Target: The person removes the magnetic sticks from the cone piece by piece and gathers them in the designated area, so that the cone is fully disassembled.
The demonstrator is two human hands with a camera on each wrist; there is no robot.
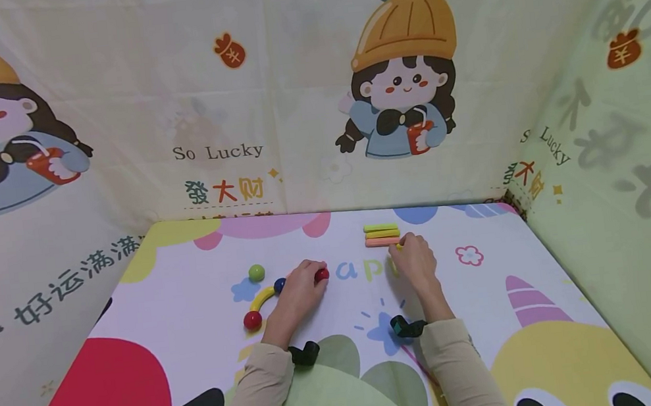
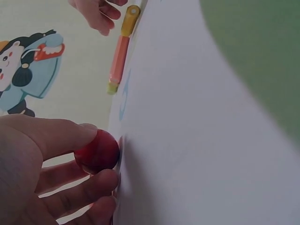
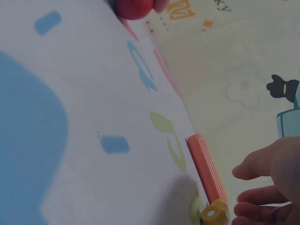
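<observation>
My left hand (image 1: 298, 292) holds a red ball (image 2: 104, 152) low at the mat, with the thumb on one side and the fingers on the other. Close beside that hand, a curved yellow rod (image 1: 260, 298) joins a dark blue ball (image 1: 279, 286) to another red ball (image 1: 252, 321). My right hand (image 1: 417, 263) is by the small stack of sticks, its fingers loosely bent and apart in the right wrist view. Near its fingertips lies a yellow piece with a silver disc in its end (image 3: 215, 213). Behind it lies a pink ribbed stick (image 3: 205, 164).
A yellow stick (image 1: 382, 234) and a light green stick (image 1: 380, 227) lie parallel behind the pink one. A green ball (image 1: 257, 273) sits behind the curved rod. Printed cloth walls (image 1: 297, 100) enclose the mat-covered table (image 1: 192, 296) at the back and sides.
</observation>
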